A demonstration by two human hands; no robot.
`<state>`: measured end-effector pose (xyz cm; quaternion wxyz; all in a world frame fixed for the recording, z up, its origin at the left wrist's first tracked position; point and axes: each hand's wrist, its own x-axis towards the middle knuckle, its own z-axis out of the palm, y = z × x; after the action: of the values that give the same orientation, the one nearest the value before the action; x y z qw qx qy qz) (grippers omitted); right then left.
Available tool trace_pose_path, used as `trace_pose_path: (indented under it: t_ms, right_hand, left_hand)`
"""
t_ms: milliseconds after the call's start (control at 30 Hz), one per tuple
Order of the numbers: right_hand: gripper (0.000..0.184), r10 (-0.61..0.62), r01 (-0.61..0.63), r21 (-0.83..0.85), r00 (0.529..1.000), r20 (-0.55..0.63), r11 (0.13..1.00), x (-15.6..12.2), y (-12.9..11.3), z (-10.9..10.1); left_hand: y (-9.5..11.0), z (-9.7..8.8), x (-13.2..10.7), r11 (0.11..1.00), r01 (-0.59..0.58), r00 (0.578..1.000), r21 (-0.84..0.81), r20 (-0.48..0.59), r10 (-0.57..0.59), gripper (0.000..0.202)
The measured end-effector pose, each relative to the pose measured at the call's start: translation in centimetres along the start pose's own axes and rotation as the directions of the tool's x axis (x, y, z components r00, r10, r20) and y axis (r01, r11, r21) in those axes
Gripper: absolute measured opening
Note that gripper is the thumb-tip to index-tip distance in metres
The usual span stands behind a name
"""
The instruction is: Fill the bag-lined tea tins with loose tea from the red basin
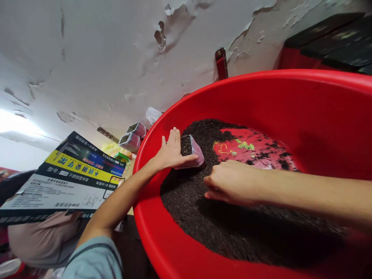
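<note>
Inside a big red tub (pixel 167 240), dark soil (pixel 186 217) is spread over much of the floor. A small square translucent pot (pixel 197 153) with soil in it stands on that layer, slightly tilted. My left hand (pixel 171 151) lies against the pot, its fingers stretched out along one side and the thumb across the near wall. Just to the right and nearer, my right hand (pixel 225 184) is low over the soil with its fingers curled closed. Whatever they may hold is hidden.
Beyond the tub's left rim stand two similar pots (pixel 132 137) and a white plastic bag (pixel 153 115). A phone-like object (pixel 221 64) leans on the peeling wall (pixel 116 50). A printed cardboard sheet (pixel 66 178) is at left, partly covering a person (pixel 43 240). Dark boxes (pixel 334 38) sit behind.
</note>
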<state>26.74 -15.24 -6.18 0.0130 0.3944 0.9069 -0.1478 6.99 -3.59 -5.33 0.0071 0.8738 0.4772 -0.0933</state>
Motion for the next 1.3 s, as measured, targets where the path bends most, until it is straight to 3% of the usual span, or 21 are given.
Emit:
trace_pose_path:
  t_ms: [100,200,300,467,700,767,833,900,967,1133,1233,1300]
  right_hand:
    - [0.032,-0.015,0.015,0.0,1.0,0.01,1.0,-0.1,-0.1,-0.3]
    - [0.033,-0.015,0.015,-0.002,0.999,0.036,1.0,-0.1,-0.2,-0.5]
    - [0.035,-0.011,0.011,-0.003,0.999,0.048,1.0,-0.1,-0.1,-0.7]
    - [0.035,-0.042,0.043,-0.014,0.998,0.037,0.999,-0.2,-0.2,-0.6]
    - [0.034,-0.048,0.048,-0.003,0.997,0.061,0.999,0.0,-0.2,-0.1]
    - [0.034,-0.037,0.038,-0.015,0.996,0.081,0.999,0.0,-0.1,0.0]
    - [0.035,-0.025,0.028,-0.027,0.996,0.09,0.999,0.1,0.0,0.2]
    - [0.036,-0.018,0.021,-0.034,0.996,0.091,0.999,0.2,0.1,0.4]
    - [0.036,-0.011,0.014,-0.035,0.996,0.094,0.999,0.2,0.2,0.5]
    - [0.033,0.003,0.0,-0.024,0.995,0.104,1.0,0.3,0.5,0.5]
    - [0.031,0.006,-0.004,-0.014,0.996,0.088,1.0,0.3,0.6,0.5]
    - [0.03,0.007,-0.007,0.0,0.997,0.077,1.0,0.4,0.7,0.5]
  left_hand:
    - [0.0,0.2,0.1,0.983,-0.18,0.974,0.032,-0.134,0.183,0.124]
    - [0.0,0.7,0.0,0.952,-0.29,0.953,0.097,-0.066,0.297,0.113]
    - [-0.7,1.0,-0.3,0.957,-0.26,0.965,0.131,0.004,0.261,0.11]
    - [-2.1,1.1,-1.2,0.979,-0.181,0.983,0.098,0.023,0.18,0.115]
    - [-1.7,0.7,-1.4,0.974,-0.226,0.968,0.019,0.116,0.222,0.133]
    - [-2.3,-0.3,-0.9,0.976,-0.198,0.978,-0.089,0.052,0.203,0.123]
    - [-3.0,-1.8,0.2,0.953,-0.153,0.987,-0.261,-0.093,0.133,0.094]
    - [-3.2,-2.9,1.7,0.919,-0.133,0.97,-0.371,-0.241,0.043,0.071]
    - [-2.8,-3.2,3.4,0.922,-0.115,0.959,-0.369,-0.284,0.006,0.07]
    - [-0.5,-0.2,6.6,0.965,-0.05,0.994,-0.256,-0.107,0.023,0.079]
    - [0.2,1.2,7.0,0.972,-0.054,0.995,-0.227,-0.098,0.033,0.074]
    - [0.0,1.0,7.1,0.97,-0.049,0.994,-0.239,-0.111,0.023,0.072]
